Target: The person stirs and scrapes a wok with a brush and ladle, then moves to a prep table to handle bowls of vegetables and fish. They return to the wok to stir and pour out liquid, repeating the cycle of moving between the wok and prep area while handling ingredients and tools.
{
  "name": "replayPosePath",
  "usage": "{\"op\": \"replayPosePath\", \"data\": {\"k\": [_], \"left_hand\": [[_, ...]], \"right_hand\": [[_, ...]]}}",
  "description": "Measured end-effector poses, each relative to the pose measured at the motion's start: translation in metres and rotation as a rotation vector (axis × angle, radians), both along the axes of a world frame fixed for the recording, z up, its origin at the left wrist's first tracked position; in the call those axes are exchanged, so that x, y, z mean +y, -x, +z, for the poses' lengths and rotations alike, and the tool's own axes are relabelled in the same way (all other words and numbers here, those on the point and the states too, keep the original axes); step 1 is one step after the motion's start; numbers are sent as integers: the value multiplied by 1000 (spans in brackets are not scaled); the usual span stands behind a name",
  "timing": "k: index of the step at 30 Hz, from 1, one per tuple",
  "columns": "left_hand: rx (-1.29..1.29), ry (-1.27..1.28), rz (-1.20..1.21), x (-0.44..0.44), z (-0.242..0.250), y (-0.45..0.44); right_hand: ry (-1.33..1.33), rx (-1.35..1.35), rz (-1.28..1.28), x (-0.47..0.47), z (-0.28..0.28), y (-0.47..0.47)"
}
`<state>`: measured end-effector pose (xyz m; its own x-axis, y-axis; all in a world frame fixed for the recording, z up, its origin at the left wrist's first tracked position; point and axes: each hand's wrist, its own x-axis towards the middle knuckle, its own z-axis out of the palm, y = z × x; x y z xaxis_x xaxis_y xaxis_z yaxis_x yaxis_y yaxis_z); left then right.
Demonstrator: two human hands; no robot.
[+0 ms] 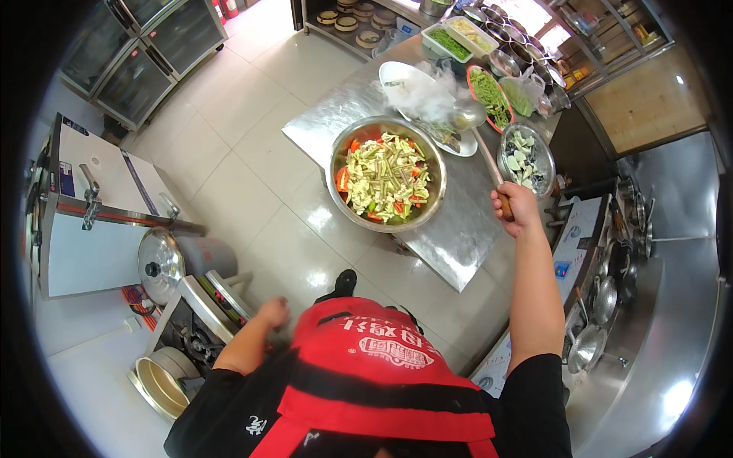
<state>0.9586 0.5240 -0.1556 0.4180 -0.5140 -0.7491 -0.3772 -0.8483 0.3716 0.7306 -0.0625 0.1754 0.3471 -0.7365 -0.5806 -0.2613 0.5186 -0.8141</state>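
My right hand [515,209] grips the wooden handle of a metal ladle [468,114], its bowl held over an oval white platter [468,144]. Steam rises beside the ladle and hides part of the platter, which bears food. Near the ladle, at the table's left edge, a large steel bowl [438,197] holds cut cabbage, green stalks and red pepper pieces. My left hand [275,313] hangs low at my side, blurred, away from the table; whether it holds anything cannot be told.
On the steel table [458,246] also stand a red-rimmed basket of green vegetables [491,98], a metal bowl of cut vegetables [524,157] and plastic tubs [446,43]. Pans and strainers [605,300] line the right side. A lidded pot [206,256] and a burner [194,343] are at left.
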Motion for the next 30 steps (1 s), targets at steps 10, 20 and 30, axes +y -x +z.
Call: {"op": "replayPosePath", "data": {"k": [10, 20, 30], "left_hand": [[-38, 10, -436, 23, -42, -27], [-47, -30, -173, -11, -2, -20], [18, -103, -51, -16, 15, -29]], "right_hand": [[140, 166, 132, 18, -20, 23], [72, -10, 28, 17, -11, -7], [537, 305, 197, 28, -59, -22]]}}
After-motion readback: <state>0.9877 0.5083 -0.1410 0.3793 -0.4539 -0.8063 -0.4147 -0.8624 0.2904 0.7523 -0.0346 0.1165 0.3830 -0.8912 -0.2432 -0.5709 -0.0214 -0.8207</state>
